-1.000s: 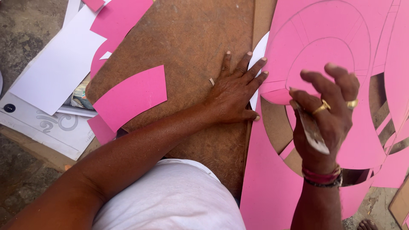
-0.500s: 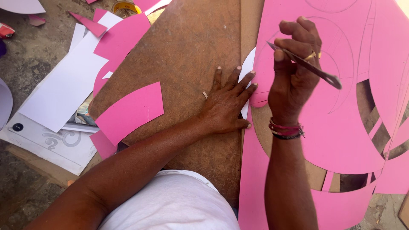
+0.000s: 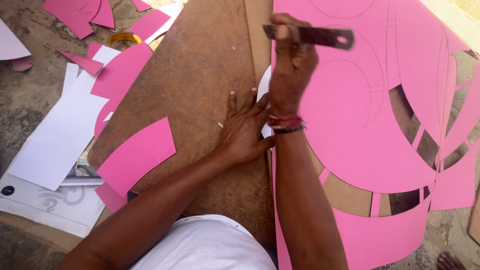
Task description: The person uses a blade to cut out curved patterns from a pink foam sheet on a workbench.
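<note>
Inspecting the work, we find the right hand (image 3: pixel 292 65) raised at about one o'clock, its fingers clamped on a flat metal blade (image 3: pixel 315 36) held level above the large pink sheet (image 3: pixel 360 140). The left hand (image 3: pixel 243 131) lies flat at centre, fingers spread apart, pressing on the brown board (image 3: pixel 200 75) just beside the sheet's left edge and holding nothing.

Progress, as we judge it: several curved windows are already cut out of the sheet at three to five o'clock, with brown showing through. Pencilled curves toward twelve and one o'clock remain uncut, so a fair share of cutting appears left. A curved pink strip (image 3: pixel 137 155) lies loose on the board at eight o'clock, apparently an offcut.

Surface and surroundings: the board rests on rough, grey ground, seemingly outdoors. White sheets (image 3: pixel 60 135) lie at nine o'clock, smaller pink scraps (image 3: pixel 75 15) at eleven o'clock, and a yellow tape roll (image 3: pixel 122 38) near them. A bare toe shows at the five o'clock corner; whose it is we cannot tell.
</note>
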